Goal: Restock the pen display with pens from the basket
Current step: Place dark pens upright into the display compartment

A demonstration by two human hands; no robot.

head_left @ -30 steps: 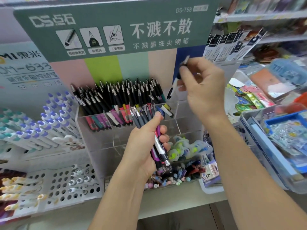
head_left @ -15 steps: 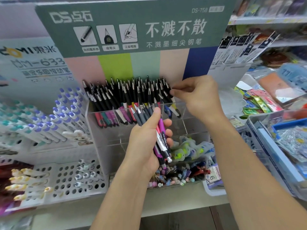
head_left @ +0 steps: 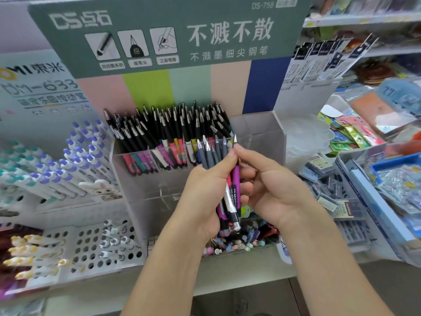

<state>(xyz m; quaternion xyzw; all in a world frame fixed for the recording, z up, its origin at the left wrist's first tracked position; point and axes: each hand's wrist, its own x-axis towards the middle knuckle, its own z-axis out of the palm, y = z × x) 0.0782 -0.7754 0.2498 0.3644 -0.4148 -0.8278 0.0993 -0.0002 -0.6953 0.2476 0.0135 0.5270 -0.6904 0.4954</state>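
My left hand (head_left: 205, 192) clamps pen bundle (head_left: 230, 192), tips up; right hand (head_left: 271, 185) pinches magenta pen (head_left: 236, 179) near tip. Pens' long axis upright, tilted. Clear pen display (head_left: 141, 179) just beyond knuckles, right hand nearer its open right end. Header above reads "DS-758"; basket right of hand, uncertain

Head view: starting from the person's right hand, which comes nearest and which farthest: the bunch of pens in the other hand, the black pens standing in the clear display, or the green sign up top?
From the right hand:
1. Bunch of pens, held in the left hand; the right fingertips touch it.
2. Black pens, standing in the clear display, up and to the left.
3. Green sign, highest, along the top.
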